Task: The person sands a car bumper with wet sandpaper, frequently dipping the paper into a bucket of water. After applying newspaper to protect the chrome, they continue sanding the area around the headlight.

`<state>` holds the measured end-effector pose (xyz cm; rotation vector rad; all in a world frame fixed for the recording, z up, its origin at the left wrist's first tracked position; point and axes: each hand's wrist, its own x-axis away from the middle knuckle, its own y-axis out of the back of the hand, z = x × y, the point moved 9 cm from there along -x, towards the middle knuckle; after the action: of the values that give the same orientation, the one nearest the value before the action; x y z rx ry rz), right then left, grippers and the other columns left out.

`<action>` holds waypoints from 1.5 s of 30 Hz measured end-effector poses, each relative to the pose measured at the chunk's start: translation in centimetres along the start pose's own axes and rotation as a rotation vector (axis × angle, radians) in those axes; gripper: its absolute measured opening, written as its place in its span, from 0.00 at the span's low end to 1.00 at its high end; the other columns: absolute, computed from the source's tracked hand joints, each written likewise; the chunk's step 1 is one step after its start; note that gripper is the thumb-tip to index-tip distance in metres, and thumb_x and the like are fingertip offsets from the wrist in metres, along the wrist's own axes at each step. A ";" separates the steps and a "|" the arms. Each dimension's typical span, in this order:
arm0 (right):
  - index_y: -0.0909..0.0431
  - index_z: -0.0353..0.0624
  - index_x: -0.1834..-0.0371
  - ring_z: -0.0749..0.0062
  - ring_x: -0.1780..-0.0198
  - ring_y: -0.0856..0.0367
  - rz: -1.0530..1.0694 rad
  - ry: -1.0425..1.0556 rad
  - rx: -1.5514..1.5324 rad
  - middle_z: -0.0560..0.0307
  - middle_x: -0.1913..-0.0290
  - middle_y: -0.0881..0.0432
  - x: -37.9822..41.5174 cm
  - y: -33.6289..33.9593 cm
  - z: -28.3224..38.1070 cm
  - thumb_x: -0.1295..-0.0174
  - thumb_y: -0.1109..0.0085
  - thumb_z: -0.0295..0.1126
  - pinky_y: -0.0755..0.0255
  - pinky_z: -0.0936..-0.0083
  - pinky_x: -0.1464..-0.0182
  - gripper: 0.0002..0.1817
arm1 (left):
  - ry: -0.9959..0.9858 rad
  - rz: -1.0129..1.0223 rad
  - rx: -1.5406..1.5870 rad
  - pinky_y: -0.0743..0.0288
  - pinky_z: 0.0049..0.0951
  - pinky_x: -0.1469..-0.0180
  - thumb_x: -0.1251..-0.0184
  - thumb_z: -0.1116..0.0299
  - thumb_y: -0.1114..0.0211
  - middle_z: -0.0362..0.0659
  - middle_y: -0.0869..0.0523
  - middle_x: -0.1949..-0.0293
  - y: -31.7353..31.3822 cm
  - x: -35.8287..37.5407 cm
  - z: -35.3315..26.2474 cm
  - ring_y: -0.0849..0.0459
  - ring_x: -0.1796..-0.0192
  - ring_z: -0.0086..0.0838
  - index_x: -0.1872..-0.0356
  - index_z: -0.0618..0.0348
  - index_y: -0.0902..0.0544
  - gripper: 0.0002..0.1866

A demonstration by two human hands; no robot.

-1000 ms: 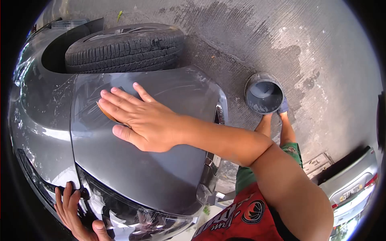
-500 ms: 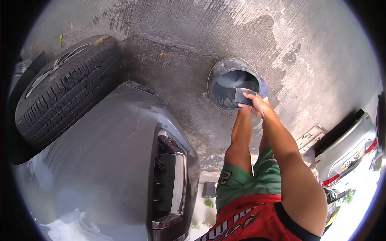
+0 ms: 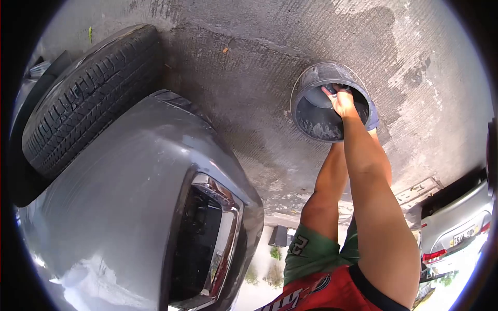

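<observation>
Right hand (image 3: 342, 101) reaches down into the grey bucket (image 3: 311, 116), arm stretched straight, fingers curled inside it; what they grip I cannot tell. Murky water sits in the bucket, which stands on wet concrete (image 3: 249, 67) near the grey car (image 3: 129, 197).

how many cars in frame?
2: grey car at left beside the bucket the right hand reaches into; silver car at right edge. Others may be hidden.

bright daylight, sharp focus, heavy fisheye distortion, dark vignette corners
</observation>
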<state>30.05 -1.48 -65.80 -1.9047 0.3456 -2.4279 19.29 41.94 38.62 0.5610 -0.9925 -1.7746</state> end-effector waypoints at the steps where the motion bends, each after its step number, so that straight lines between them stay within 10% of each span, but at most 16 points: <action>1: 0.30 0.32 0.26 0.49 0.36 0.16 -0.075 -0.056 0.011 0.43 0.32 0.20 3.7 -0.9 0.9 0.22 0.45 0.18 0.16 0.36 0.29 0.23 | 0.024 -0.016 0.012 0.39 0.54 0.19 0.16 0.37 0.45 0.57 0.18 0.28 0.7 0.8 1.6 0.24 0.22 0.52 0.35 0.66 0.19 0.36; 7: 0.26 0.33 0.23 0.55 0.29 0.16 0.644 0.074 0.431 0.43 0.28 0.18 36.9 -24.9 8.3 0.16 0.44 0.34 0.15 0.59 0.31 0.25 | -0.187 0.248 -0.101 0.33 0.52 0.23 0.20 0.37 0.37 0.59 0.17 0.30 -0.9 2.0 -2.4 0.21 0.26 0.55 0.43 0.71 0.17 0.36; 11: 0.33 0.32 0.17 0.46 0.16 0.32 1.192 0.612 0.875 0.38 0.18 0.28 58.3 -46.3 7.7 0.13 0.52 0.48 0.43 0.53 0.15 0.34 | -0.257 0.302 0.094 0.37 0.58 0.20 0.30 0.28 0.34 0.59 0.14 0.35 1.0 2.0 -2.1 0.20 0.26 0.58 0.41 0.70 0.16 0.45; 14: 0.55 0.43 0.07 0.50 0.07 0.61 1.487 1.000 1.058 0.45 0.07 0.55 70.1 -55.3 3.2 0.12 0.67 0.56 0.67 0.51 0.09 0.40 | -0.209 0.303 0.206 0.38 0.49 0.18 0.27 0.34 0.32 0.59 0.14 0.32 3.6 0.7 1.2 0.19 0.25 0.53 0.33 0.71 0.18 0.44; 20: 0.63 0.48 0.06 0.53 0.06 0.71 1.258 0.490 1.350 0.51 0.05 0.65 56.8 -48.3 0.5 0.13 0.77 0.61 0.77 0.43 0.11 0.42 | -0.110 0.200 0.055 0.38 0.46 0.19 0.20 0.46 0.32 0.54 0.17 0.28 2.6 -5.6 8.3 0.22 0.24 0.48 0.31 0.70 0.19 0.34; 26: 0.62 0.44 0.06 0.51 0.06 0.69 1.570 0.794 1.189 0.47 0.06 0.64 67.4 -58.7 2.3 0.13 0.79 0.61 0.77 0.41 0.11 0.42 | -0.066 0.269 0.186 0.39 0.54 0.19 0.25 0.29 0.39 0.59 0.20 0.26 1.8 -6.9 7.6 0.25 0.22 0.54 0.35 0.67 0.18 0.44; 30: 0.62 0.43 0.06 0.50 0.06 0.69 1.164 0.358 1.424 0.46 0.06 0.63 54.0 -49.9 -0.6 0.12 0.80 0.60 0.77 0.40 0.11 0.42 | -0.183 0.397 0.024 0.56 0.63 0.14 0.24 0.26 0.45 0.64 0.27 0.21 1.3 -7.4 7.2 0.32 0.17 0.59 0.32 0.64 0.19 0.46; 37: 0.62 0.43 0.06 0.49 0.06 0.69 1.288 0.433 1.404 0.51 0.05 0.65 59.1 -51.2 1.0 0.12 0.78 0.56 0.79 0.34 0.13 0.40 | -0.185 0.424 0.032 0.61 0.62 0.13 0.26 0.23 0.48 0.60 0.27 0.20 1.2 -7.7 7.8 0.34 0.15 0.57 0.30 0.64 0.19 0.49; 41: 0.60 0.41 0.07 0.48 0.06 0.66 1.670 0.870 1.196 0.48 0.06 0.62 73.0 -62.0 3.0 0.12 0.72 0.53 0.80 0.32 0.13 0.39 | -0.199 0.481 -0.021 0.63 0.67 0.14 0.32 0.19 0.44 0.60 0.24 0.21 1.0 -7.7 7.9 0.34 0.15 0.60 0.35 0.61 0.15 0.50; 45: 0.60 0.37 0.08 0.47 0.07 0.66 1.560 0.788 1.243 0.43 0.06 0.61 71.4 -65.6 2.3 0.11 0.70 0.53 0.77 0.34 0.12 0.40 | -0.214 0.507 -0.001 0.63 0.66 0.14 0.30 0.21 0.44 0.61 0.25 0.22 1.1 -7.8 8.2 0.35 0.15 0.59 0.34 0.62 0.16 0.49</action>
<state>21.73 50.31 15.76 0.0849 0.1145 -1.3302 16.95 51.92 43.66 0.0981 -1.1607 -1.3947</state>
